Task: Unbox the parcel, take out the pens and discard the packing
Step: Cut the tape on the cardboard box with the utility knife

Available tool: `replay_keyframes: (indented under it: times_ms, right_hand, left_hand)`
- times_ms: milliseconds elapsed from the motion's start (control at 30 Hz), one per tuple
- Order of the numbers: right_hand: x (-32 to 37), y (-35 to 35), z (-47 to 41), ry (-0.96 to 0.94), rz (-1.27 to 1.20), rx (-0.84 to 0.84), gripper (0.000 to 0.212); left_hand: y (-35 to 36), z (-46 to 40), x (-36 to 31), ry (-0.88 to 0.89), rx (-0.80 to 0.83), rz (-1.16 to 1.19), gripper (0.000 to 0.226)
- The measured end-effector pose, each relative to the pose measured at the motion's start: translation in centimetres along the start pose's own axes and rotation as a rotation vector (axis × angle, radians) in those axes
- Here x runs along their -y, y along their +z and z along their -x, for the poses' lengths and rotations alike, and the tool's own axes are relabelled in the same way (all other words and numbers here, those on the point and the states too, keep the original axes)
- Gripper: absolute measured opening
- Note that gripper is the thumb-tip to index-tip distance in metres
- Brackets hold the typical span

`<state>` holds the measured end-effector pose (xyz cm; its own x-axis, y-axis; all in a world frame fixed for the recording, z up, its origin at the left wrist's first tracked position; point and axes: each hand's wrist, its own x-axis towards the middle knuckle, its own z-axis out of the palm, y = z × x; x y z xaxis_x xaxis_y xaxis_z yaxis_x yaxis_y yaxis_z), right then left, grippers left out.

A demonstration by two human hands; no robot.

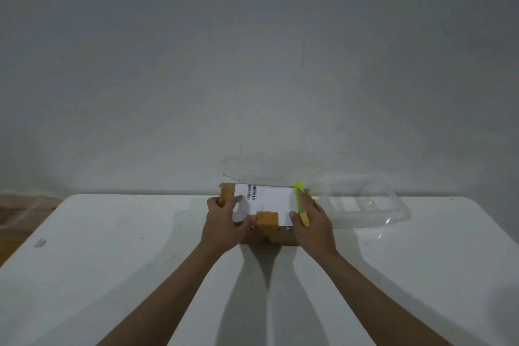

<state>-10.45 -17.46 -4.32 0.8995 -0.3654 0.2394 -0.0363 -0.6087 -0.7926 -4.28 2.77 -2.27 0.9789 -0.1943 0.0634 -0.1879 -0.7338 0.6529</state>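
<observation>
Two hands grip taped brown parcel (266,205), white label on top.

One parcel (266,211) on one worktop (112,261). One green cutter (301,202) at parcel's right edge. One clear plastic tray (362,201) right of parcel. Two hands: left (224,229), right (314,226), both against parcel.

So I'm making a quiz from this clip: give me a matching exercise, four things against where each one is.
Things:
1. left hand
2. green cutter
3. clear plastic container
4. white label

Places:
A. on top of the parcel
B. in the right hand
C. gripping the parcel's left end
D. on the table, right of the parcel

Pairs: 1-C, 2-B, 3-D, 4-A
</observation>
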Motion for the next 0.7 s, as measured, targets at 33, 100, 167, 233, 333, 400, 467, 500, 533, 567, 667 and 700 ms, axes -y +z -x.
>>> replay_keyframes:
  times_ms: [33,100,167,233,333,400,467,500,533,567,667,700]
  right_hand:
    - [0.1,-0.5,0.7,0.001,-0.001,-0.001,0.061]
    - [0.3,-1.6,2.5,0.024,0.005,0.0,0.061]
    - [0.3,-2.4,4.5,0.043,0.012,0.006,0.061]
    - [0.1,-2.9,6.4,0.048,0.012,0.02,0.061]
    - [-0.3,-3.1,8.6,0.057,-0.011,0.055,0.059]
    - [-0.6,-3.2,9.7,0.042,-0.018,0.085,0.056]
    - [-0.8,-3.4,10.3,-0.009,-0.004,0.125,0.054]
    - [-1.0,-3.7,10.5,-0.024,0.0,0.141,0.054]
    - [-1.1,-4.1,10.5,-0.03,0.005,0.149,0.055]
    - [-1.1,-4.5,10.6,-0.037,0.013,0.151,0.057]
    - [-1.0,-6.0,10.7,-0.038,0.085,0.119,0.064]
    - [-1.1,-6.5,10.7,-0.027,0.1,0.094,0.064]
  left_hand:
    - [-0.1,0.8,-0.3,0.008,-0.006,0.004,0.069]
    - [-0.1,2.8,-0.8,0.017,-0.007,0.003,0.068]
    - [0.1,5.1,-1.0,0.013,-0.001,0.004,0.068]
    - [0.5,7.2,-0.8,0.004,0.001,0.004,0.068]
    - [1.0,9.6,-0.2,-0.02,0.012,0.008,0.067]
    - [1.2,10.7,0.2,-0.038,0.027,-0.001,0.067]
    - [1.4,11.3,0.6,-0.044,0.037,0.0,0.067]
    - [1.4,11.4,0.6,-0.053,0.042,0.0,0.067]
    - [1.5,11.4,0.7,-0.067,0.045,-0.006,0.067]
    - [1.6,11.3,0.6,-0.082,0.047,-0.03,0.066]
    - [1.8,11.0,-0.1,-0.104,0.02,-0.194,0.062]
    - [1.8,11.0,-0.6,-0.094,0.004,-0.23,0.062]
